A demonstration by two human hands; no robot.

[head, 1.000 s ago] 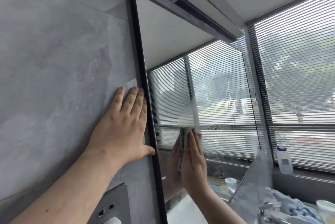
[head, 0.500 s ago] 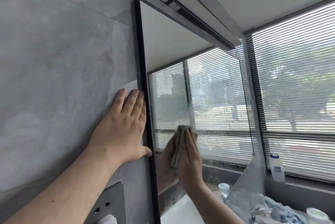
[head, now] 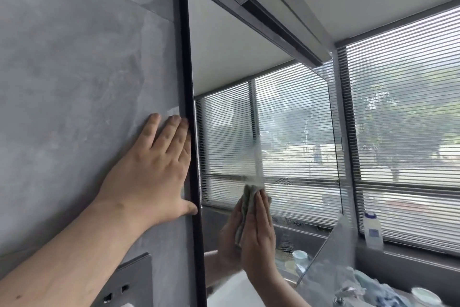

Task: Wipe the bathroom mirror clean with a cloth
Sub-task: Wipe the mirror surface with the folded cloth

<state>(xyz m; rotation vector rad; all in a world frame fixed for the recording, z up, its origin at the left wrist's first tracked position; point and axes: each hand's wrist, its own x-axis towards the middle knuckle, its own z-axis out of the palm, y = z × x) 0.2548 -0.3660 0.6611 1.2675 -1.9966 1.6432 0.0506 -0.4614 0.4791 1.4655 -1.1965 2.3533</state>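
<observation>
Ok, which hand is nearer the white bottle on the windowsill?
Right. The right hand presses the cloth on the mirror, left of the bottle; the left hand lies farther left on the wall.

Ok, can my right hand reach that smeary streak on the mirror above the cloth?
Probably yes: the right hand presses the cloth to the mirror directly below the streak, nothing between them.

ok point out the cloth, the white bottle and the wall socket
cloth [head: 249, 197]: head view, grey fold near its top
white bottle [head: 372, 229]: head view, its body
wall socket [head: 134, 274]: head view, grey faceplate
</observation>
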